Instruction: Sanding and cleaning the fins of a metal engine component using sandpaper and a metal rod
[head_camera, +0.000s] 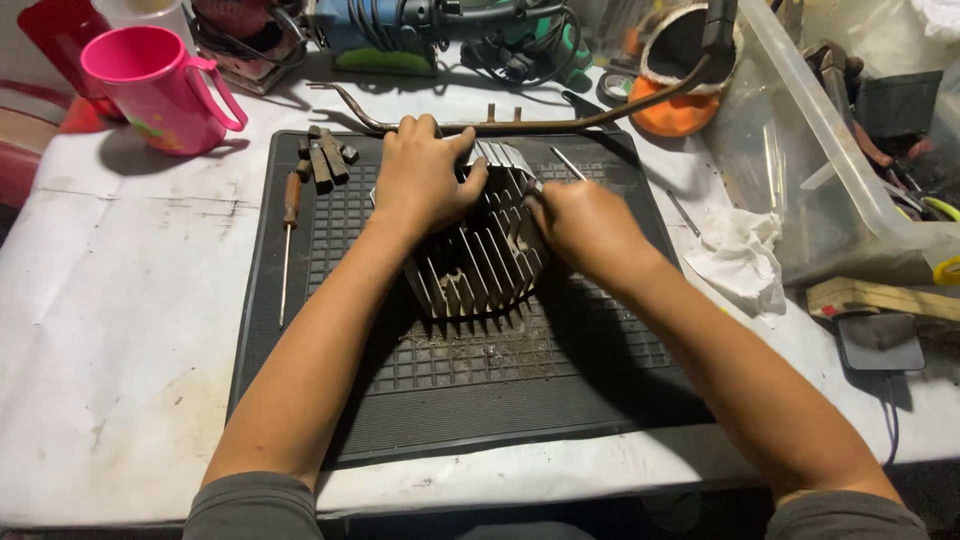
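Workbench (120, 330) under white sheet, black ribbed mat (480, 400) at centre.

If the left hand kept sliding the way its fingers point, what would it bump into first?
The left hand rests on the finned metal part, fingers pointing away and a bit right. Going on, it would probably meet the bent rusty bar just past the fingertips, though depth is hard to judge.
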